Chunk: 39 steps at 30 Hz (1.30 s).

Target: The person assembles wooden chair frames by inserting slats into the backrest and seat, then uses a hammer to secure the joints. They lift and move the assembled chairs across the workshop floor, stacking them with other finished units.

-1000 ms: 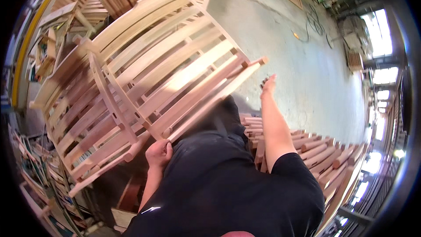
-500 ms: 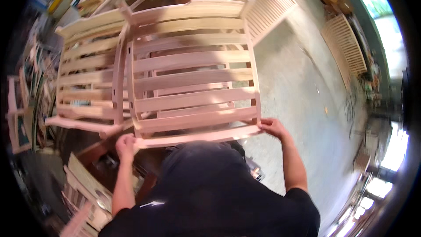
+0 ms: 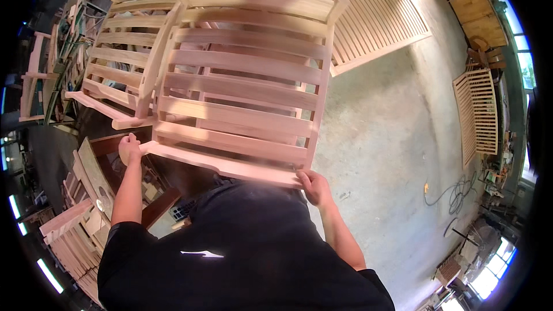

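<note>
A pale wooden slatted frame (image 3: 247, 87), like a chair or bench back with wide crosswise slats, stretches out in front of me, slightly tilted. At its near left corner, my left hand (image 3: 130, 148) is closed on the end of the near rail. My right hand (image 3: 314, 187) grips the near right corner, thumb on top. Under the slats more wooden framework shows in part. Close against the left side stands a second slatted frame (image 3: 121, 56) of similar shape, which neither hand touches.
Finely slatted panels (image 3: 374, 29) stand beyond the frame, and another slatted piece (image 3: 484, 112) is at the far right. A dark cable (image 3: 455, 196) lies coiled on the concrete floor (image 3: 374, 138). Stacked wooden parts (image 3: 69, 230) fill the lower left.
The view has turned, so the surroundings have shifted. The held frame now sits further left in the picture, its near right corner lower. Both hands keep their grip on the near corners.
</note>
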### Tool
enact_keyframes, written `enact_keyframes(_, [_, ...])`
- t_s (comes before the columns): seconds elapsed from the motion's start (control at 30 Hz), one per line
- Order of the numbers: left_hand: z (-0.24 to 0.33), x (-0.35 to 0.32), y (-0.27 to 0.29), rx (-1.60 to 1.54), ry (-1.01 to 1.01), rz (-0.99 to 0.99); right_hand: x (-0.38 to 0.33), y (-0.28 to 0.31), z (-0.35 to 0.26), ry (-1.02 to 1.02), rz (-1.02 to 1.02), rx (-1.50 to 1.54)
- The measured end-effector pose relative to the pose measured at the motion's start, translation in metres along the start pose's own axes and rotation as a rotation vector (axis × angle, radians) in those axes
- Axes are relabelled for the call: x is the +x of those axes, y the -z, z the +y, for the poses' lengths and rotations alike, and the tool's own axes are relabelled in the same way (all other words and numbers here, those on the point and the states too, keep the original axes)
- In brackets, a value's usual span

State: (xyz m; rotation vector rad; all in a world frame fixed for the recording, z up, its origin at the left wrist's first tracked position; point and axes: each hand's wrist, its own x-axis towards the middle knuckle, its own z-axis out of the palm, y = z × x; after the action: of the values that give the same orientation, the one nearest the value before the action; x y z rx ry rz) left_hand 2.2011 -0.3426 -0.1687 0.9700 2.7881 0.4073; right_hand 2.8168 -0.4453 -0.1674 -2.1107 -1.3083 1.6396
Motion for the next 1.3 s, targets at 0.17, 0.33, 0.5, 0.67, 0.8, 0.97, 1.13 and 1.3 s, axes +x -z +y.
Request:
enact_keyframes(0.17, [-0.052,0.023,-0.024,-0.157,0.098,-0.01,0.001,0.023,-0.008,0.064,-0.136,-0.126])
enact_keyframes(0.33, [-0.002,-0.017,-0.014,-0.054,0.279,0.216,-0.001,0.046,-0.028,0.071,-0.289,-0.145])
enact_keyframes(0.5, [0.06,-0.077,-0.027,-0.297,0.661,0.477,0.019,0.05,-0.02,0.318,-0.443,-0.307])
enact_keyframes(0.67, [0.079,-0.196,-0.091,-0.775,0.504,0.041,0.027,0.043,-0.014,0.504,-0.515,-0.369])
enact_keyframes(0.8, [0.09,-0.29,-0.142,-0.801,0.475,0.01,0.032,0.037,-0.011,0.634,-0.596,-0.401])
enact_keyframes(0.97, [0.124,-0.32,-0.137,-0.862,0.457,0.203,0.034,0.04,-0.009,0.693,-0.614,-0.487])
enact_keyframes(1.13, [0.144,-0.326,-0.135,-0.614,0.504,0.328,0.056,0.055,-0.029,0.631,-0.837,-0.564])
enact_keyframes(1.3, [0.145,-0.332,-0.141,-0.541,0.466,0.361,0.129,0.069,-0.05,0.748,-0.809,-0.383])
